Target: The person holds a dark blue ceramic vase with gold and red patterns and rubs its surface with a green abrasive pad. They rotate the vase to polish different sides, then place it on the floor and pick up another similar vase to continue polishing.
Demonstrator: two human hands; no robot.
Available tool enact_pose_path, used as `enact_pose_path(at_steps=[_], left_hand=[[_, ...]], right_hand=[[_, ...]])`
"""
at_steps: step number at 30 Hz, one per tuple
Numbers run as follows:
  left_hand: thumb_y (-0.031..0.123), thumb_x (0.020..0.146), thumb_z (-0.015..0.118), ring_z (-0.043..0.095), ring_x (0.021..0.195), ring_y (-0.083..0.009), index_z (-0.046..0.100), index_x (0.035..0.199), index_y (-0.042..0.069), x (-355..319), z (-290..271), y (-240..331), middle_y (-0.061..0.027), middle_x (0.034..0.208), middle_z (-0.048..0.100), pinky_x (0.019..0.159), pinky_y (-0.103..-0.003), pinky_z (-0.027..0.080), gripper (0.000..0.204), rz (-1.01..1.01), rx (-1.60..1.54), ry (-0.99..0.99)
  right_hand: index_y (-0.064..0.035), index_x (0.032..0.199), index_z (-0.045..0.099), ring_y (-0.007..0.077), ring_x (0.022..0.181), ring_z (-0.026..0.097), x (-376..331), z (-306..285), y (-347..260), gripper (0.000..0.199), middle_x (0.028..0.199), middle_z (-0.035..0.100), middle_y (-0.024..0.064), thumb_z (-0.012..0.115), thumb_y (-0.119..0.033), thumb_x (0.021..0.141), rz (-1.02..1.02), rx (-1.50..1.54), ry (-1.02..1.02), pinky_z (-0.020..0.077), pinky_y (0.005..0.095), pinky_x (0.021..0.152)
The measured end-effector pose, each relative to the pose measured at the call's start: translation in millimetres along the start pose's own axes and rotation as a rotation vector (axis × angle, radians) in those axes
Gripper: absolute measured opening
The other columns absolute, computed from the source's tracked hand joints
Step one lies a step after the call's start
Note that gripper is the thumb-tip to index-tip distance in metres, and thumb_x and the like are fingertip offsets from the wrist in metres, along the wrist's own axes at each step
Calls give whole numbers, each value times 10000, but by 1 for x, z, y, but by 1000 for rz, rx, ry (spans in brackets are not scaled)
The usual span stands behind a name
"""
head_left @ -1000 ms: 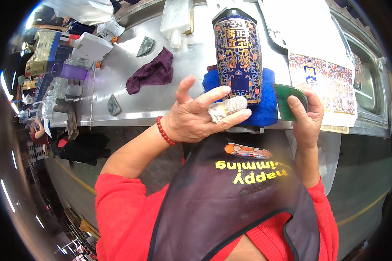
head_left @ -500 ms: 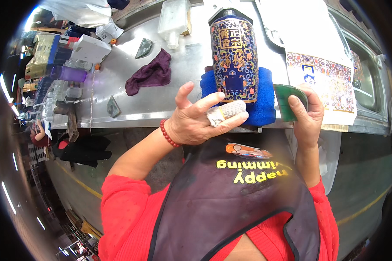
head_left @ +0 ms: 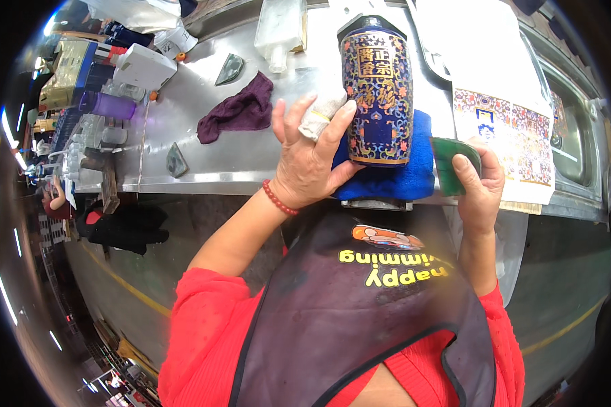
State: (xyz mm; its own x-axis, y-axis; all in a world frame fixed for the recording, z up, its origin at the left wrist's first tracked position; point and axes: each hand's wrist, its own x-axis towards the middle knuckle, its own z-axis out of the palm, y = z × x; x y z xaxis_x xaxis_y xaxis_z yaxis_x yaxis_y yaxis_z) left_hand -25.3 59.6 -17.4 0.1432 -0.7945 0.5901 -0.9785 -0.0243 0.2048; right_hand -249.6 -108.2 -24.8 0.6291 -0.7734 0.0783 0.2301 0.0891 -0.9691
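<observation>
A dark blue bottle (head_left: 379, 102) with colourful floral decoration lies on a folded blue towel (head_left: 421, 152), its neck pointing away from me. My left hand (head_left: 310, 146) is open at the bottle's lower left side, fingers spread. Its thumb is by the base and its index fingertip by the flank; whether they press on it I cannot tell. A white knitted cover (head_left: 321, 115) wraps one finger of this hand. To the right of the towel, my right hand (head_left: 480, 169) pinches a flat green scraper (head_left: 448, 163) between thumb and fingers.
Printed floral sheets (head_left: 509, 136) lie on white paper at the right, beside a metal sink (head_left: 580, 149). On the steel table (head_left: 183, 122) are a crumpled purple cloth (head_left: 237, 108), two dark green pieces (head_left: 176, 161) and a clear plastic container (head_left: 278, 30).
My left hand has moved up from below the bottle's base to its left side, fingers now pointing away from me. My right hand still holds the scraper in nearly the same place.
</observation>
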Motion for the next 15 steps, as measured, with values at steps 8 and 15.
enact_pose_path(at_steps=[8, 15], left_hand=[[532, 863, 711, 307, 1403, -350, 490, 1507, 131, 7, -15, 0, -101, 1495, 522, 1178, -574, 103, 790, -6, -72, -140], [476, 948, 655, 314, 1406, -398, 425, 1533, 65, 0, 10, 6, -214, 1526, 403, 1196, -489, 161, 750, -234, -551, -56]], right_hand=[[20, 1043, 684, 94, 828, 602, 4, 15, -1, 155, 925, 664, 41, 734, -72, 929, -96, -186, -273, 483, 230, 751], [15, 1043, 683, 83, 820, 593, 3, 18, 0, 152, 924, 668, 30, 731, -84, 939, -50, -204, -241, 484, 228, 740]])
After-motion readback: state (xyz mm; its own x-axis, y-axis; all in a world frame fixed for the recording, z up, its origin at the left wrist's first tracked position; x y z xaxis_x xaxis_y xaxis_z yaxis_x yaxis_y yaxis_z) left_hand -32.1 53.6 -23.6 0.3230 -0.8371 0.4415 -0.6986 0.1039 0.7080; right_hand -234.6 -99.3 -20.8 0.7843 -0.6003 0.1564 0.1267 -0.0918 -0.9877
